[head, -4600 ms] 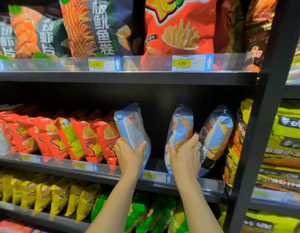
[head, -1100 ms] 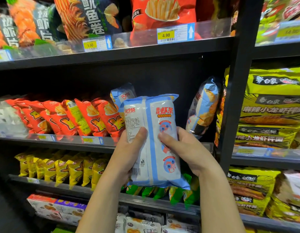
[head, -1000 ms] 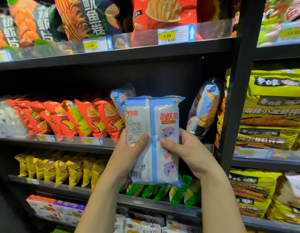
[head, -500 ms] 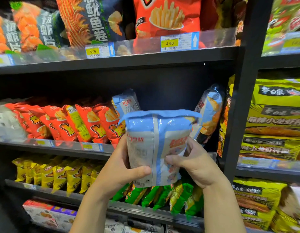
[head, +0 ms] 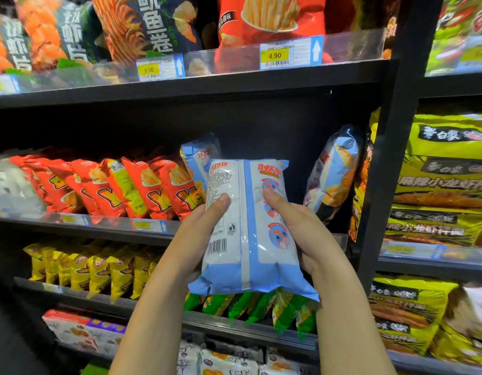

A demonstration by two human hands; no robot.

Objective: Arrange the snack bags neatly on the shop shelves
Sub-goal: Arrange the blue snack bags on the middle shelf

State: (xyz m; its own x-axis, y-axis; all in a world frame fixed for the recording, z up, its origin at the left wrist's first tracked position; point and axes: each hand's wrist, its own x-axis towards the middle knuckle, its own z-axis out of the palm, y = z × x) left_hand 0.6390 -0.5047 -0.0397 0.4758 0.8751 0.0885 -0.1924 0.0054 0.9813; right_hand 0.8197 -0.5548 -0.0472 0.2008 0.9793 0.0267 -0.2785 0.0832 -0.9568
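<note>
A light-blue and white snack bag [head: 250, 239] is held upright in front of the middle shelf [head: 104, 226], its back side with the barcode facing me. My left hand [head: 199, 234] grips its left edge, thumb on the back. My right hand [head: 296, 234] grips its right edge, thumb over the printed figures. Two matching blue bags stay on the shelf: one [head: 199, 158] just behind the held bag, one [head: 334, 171] leaning at the right end, with a gap between them.
Red chip bags [head: 131, 185] lean in a row left of the gap. A black upright post [head: 391, 147] bounds the shelf on the right, with yellow-green packs [head: 445, 180] beyond. Yellow [head: 94, 269] and green bags [head: 261, 304] fill the shelf below; large bags [head: 267, 20] stand above.
Both hands took one blue bag off the shelf and turned it back-side toward me. Half a second ago it was tipped top-forward; now it is upright again.
</note>
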